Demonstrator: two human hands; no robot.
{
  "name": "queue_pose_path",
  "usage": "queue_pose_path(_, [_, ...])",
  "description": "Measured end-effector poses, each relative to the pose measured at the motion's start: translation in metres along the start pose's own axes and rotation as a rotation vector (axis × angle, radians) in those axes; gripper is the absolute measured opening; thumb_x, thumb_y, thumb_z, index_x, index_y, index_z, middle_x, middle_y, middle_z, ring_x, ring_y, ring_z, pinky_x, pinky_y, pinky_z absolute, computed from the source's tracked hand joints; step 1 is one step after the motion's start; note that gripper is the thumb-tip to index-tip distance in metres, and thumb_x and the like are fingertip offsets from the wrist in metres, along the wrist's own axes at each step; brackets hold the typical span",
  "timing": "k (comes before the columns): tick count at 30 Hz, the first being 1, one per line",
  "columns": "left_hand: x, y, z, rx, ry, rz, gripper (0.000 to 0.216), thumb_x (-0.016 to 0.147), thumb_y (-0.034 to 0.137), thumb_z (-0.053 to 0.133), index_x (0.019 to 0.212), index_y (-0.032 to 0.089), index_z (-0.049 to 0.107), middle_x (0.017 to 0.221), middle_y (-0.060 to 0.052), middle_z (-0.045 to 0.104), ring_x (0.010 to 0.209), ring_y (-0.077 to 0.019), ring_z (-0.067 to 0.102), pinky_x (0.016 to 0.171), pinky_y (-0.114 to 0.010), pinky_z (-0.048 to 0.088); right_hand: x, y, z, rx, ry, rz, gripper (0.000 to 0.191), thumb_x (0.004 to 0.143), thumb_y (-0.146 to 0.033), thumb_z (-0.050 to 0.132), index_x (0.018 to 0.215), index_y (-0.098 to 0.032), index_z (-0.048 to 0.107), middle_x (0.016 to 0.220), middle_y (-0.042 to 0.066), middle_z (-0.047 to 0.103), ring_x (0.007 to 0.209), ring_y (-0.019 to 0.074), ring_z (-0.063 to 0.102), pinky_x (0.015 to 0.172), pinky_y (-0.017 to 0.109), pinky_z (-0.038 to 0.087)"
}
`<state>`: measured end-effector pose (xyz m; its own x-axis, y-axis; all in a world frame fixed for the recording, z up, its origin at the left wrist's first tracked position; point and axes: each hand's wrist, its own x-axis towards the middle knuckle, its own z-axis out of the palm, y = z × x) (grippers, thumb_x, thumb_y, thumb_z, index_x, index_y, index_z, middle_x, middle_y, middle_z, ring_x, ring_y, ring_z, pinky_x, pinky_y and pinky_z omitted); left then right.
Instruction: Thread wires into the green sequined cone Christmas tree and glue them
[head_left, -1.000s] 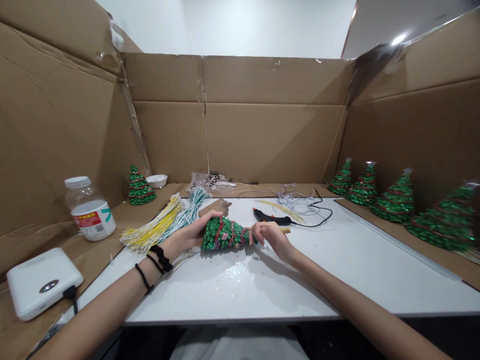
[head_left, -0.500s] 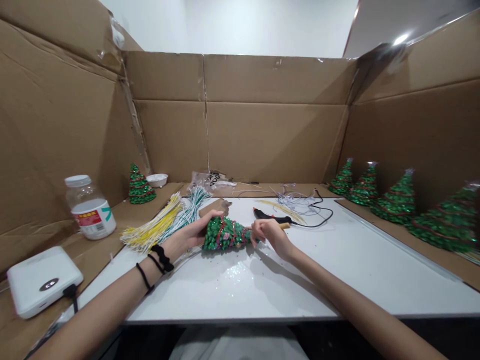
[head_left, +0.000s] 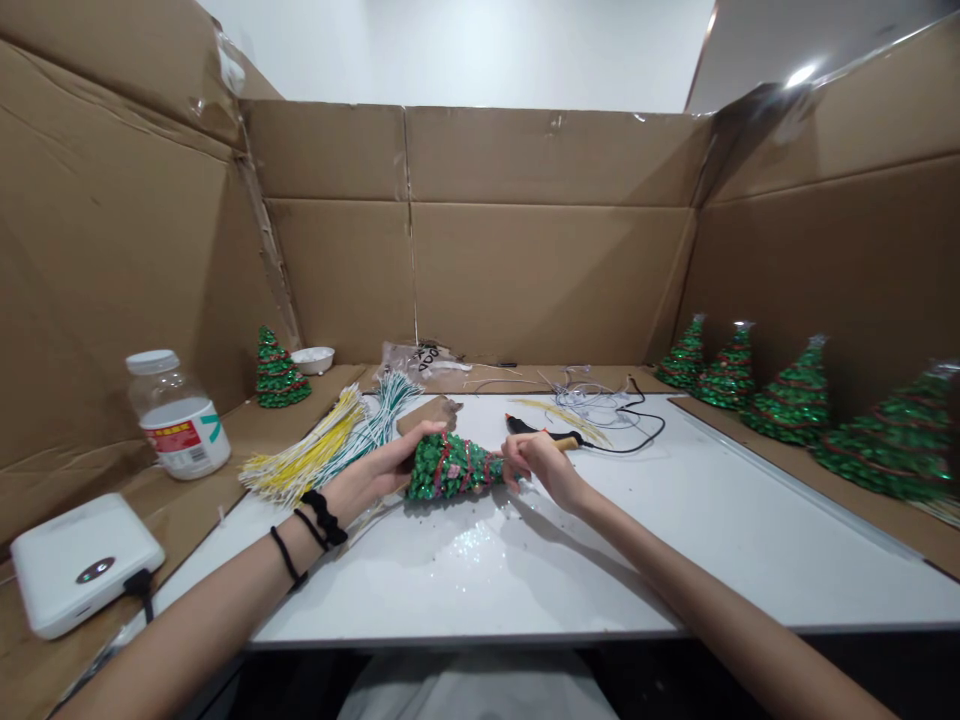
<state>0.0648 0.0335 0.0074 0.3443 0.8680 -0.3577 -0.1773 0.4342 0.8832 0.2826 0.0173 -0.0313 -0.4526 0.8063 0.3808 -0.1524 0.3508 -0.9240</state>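
Note:
A small green sequin tree [head_left: 450, 467] with red trim lies on its side just above the white table [head_left: 675, 540]. My left hand [head_left: 382, 467] grips its wide base, thumb on top. My right hand [head_left: 536, 462] pinches its pointed tip, fingers closed together. Right behind my right hand lies a black glue gun [head_left: 541, 432] with its cord trailing to the back.
Bundles of yellow and green-white wires [head_left: 322, 445] lie left of the tree. A plastic jar [head_left: 177, 414] and a white box [head_left: 79, 562] sit at the left. Several finished trees [head_left: 795, 400] line the right cardboard wall [head_left: 825, 230]; another tree [head_left: 277, 370] and a small bowl [head_left: 313, 359] stand at the back left.
My right hand has shifted slightly along the tip of the tree, which has turned a little in my hands. Nothing else moved.

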Motion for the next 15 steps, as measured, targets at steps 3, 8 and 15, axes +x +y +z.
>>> queue_pose_path(3, [0.0031, -0.0015, -0.0019, -0.034, -0.034, -0.011, 0.015, 0.067, 0.029, 0.07, 0.065, 0.016, 0.063, 0.064, -0.002, 0.068, 0.054, -0.0144, 0.062, 0.058, -0.025, 0.052, 0.0, 0.0009, -0.0008, 0.007, 0.002, -0.001, 0.027, 0.078, -0.029, 0.035, 0.052, -0.021, 0.036, 0.044, -0.004, 0.039, 0.043, 0.0129, 0.046, 0.056, 0.029, 0.033])
queue_pose_path(8, [0.0041, -0.0034, -0.0014, -0.074, -0.085, -0.013, 0.015, 0.063, 0.025, 0.073, 0.067, 0.016, 0.063, 0.065, -0.002, 0.069, 0.056, -0.0148, 0.063, 0.059, -0.025, 0.053, 0.0, 0.0016, -0.0014, 0.006, 0.008, -0.013, 0.025, 0.076, -0.027, 0.036, 0.051, -0.021, 0.036, 0.043, -0.005, 0.037, 0.042, 0.0127, 0.046, 0.056, 0.029, 0.033])
queue_pose_path(15, [0.0031, -0.0048, -0.0008, -0.071, -0.055, 0.035, 0.014, 0.061, 0.022, 0.074, 0.066, 0.015, 0.063, 0.062, 0.0, 0.068, 0.052, -0.0128, 0.061, 0.055, -0.023, 0.051, 0.0001, 0.0019, -0.0026, 0.006, 0.019, -0.014, 0.024, 0.073, -0.026, 0.038, 0.05, -0.021, 0.036, 0.043, -0.005, 0.037, 0.042, 0.0132, 0.046, 0.056, 0.029, 0.033])
